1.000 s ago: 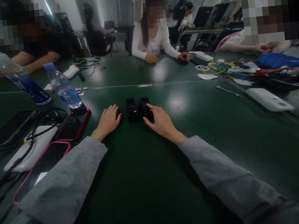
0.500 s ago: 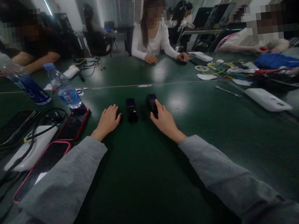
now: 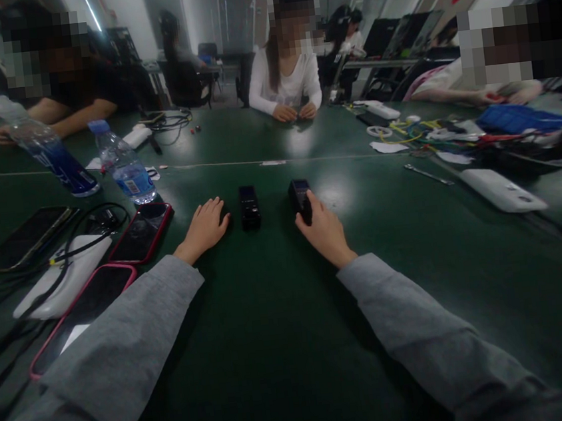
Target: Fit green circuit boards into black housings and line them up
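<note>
My right hand (image 3: 323, 227) grips a small black handheld device with a dark screen (image 3: 300, 187), thumb and fingers round its near end, on the green table (image 3: 272, 318). A second black handheld device, much like it (image 3: 249, 207), lies upright in the picture between my hands, touched by neither. To its left, my left hand (image 3: 205, 225) rests palm down on the table with its fingers stretched out and holds nothing. A phone with a red edge (image 3: 142, 232) lies left of that hand.
Two plastic bottles, one with a blue label (image 3: 62, 163) and a smaller one (image 3: 129, 169), stand at left near a white power strip (image 3: 57, 281) and cables. At right lie a wrench (image 3: 428, 173), another white power strip (image 3: 502, 188) and tangled wires (image 3: 418, 130). People sit across the table.
My right hand has moved a little to the right with the black device in it. My left hand and the middle device stay put. The person opposite has drawn their hands together.
</note>
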The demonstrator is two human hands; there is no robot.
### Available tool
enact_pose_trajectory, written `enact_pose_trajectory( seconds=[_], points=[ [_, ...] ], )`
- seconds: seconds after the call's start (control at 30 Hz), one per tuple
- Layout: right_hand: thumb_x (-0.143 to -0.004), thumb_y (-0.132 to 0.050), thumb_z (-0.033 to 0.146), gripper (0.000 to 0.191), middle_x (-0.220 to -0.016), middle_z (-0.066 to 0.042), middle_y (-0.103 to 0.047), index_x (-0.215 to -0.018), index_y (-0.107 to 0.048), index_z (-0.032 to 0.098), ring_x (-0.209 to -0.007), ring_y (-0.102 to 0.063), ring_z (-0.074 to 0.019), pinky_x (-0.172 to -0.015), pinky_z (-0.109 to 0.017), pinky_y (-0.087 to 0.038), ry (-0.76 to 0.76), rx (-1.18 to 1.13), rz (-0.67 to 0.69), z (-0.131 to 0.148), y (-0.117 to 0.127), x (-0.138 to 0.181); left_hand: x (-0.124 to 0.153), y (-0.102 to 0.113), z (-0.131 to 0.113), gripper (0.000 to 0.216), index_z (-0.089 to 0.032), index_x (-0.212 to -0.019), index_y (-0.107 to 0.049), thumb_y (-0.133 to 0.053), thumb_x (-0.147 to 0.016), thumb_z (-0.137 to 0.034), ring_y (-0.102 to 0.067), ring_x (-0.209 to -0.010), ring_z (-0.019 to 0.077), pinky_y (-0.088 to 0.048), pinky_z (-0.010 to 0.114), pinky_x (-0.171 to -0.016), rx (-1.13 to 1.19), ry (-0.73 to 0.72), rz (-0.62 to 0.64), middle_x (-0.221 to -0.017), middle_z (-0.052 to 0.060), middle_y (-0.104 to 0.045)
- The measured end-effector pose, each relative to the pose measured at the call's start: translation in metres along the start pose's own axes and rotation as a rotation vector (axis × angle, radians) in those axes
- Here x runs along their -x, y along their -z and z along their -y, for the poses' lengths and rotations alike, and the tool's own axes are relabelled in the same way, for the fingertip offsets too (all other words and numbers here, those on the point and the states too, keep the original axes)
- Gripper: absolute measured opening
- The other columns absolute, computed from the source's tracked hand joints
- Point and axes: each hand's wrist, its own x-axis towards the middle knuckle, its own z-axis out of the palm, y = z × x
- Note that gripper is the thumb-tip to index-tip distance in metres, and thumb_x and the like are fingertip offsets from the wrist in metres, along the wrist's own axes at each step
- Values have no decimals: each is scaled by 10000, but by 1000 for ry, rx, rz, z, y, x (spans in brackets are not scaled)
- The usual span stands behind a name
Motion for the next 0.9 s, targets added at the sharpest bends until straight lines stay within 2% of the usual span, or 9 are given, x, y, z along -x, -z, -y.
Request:
enact_pose_trajectory(
  seconds=[0.1, 0.23, 0.37, 0.5, 0.6, 0.73, 0.83, 0.9],
  points=[
    [-934, -496, 388, 711, -1276, -239, -622, -1560, -387, 69, -1034, -656, -370, -873, -548, -554, -1, -83, -57, -2, 1, 1, 0, -2, 1, 593, -90, -1541, -412, -343, -1060, -430, -344, -1532, 312, -279, 514, -1254, 5, -8, -12, -1636, 184, -388],
    [-943, -479, 392, 714, -1366, -228, -580, -1582, -341, 107, -1186, -602, -375, -954, -569, -532, 53, -192, -271, -7, 9, -6, -1, -3, 2, 583, -115, -1545, -411, -345, -1058, -429, -348, -1530, 310, -288, 528, -1247, 18, -13, -26, -1634, 177, -395],
    [-932, -476, 367, 716, -1421, -229, -547, -1583, -332, 106, -1272, -559, -368, -1008, -570, -505, 48, -152, -416, -25, 17, -17, -1, -4, 3, 575, -127, -1541, -417, -350, -1058, -431, -351, -1529, 303, -286, 521, -1248, 17, -11, -26, -1630, 172, -405],
    [-902, -513, 353, 710, -1389, -250, -577, -1538, -411, 54, -1252, -577, -380, -1004, -581, -501, -64, -107, -401, -51, 14, -23, -1, -5, 4, 572, -128, -1538, -421, -346, -1058, -429, -349, -1530, 303, -285, 518, -1249, 9, -17, -27, -1633, 170, -401],
    [-893, -553, 357, 698, -1355, -254, -602, -1512, -456, 50, -1205, -604, -384, -994, -580, -503, -133, -93, -284, -60, 8, -21, -2, -6, 4, 572, -120, -1537, -419, -347, -1057, -423, -347, -1530, 306, -282, 521, -1250, 4, -20, -31, -1631, 176, -401],
    [-912, -554, 363, 685, -1319, -258, -606, -1516, -449, 58, -1149, -626, -383, -980, -567, -508, -104, -37, -151, -62, 1, -17, -2, -6, 4, 596, -87, -1542, -409, -338, -1060, -431, -340, -1532, 320, -268, 522, -1258, 10, -15, -13, -1638, 188, -384],
    [-944, -491, 369, 629, -1333, -270, -578, -1480, -476, 39, -1213, -581, -387, -1029, -577, -474, -73, -25, -193, -63, 3, -19, -2, -5, 3, 592, -87, -1544, -407, -340, -1061, -424, -341, -1532, 321, -267, 527, -1258, 7, -10, -13, -1638, 187, -383],
    [-971, -403, 330, 557, -1357, -257, -556, -1445, -501, 53, -1293, -519, -369, -1091, -587, -421, -40, -63, -315, -61, 9, -20, -1, -3, 2, 590, -97, -1544, -410, -345, -1061, -428, -344, -1531, 320, -271, 530, -1256, 10, -9, -17, -1636, 182, -390]
  ],
)
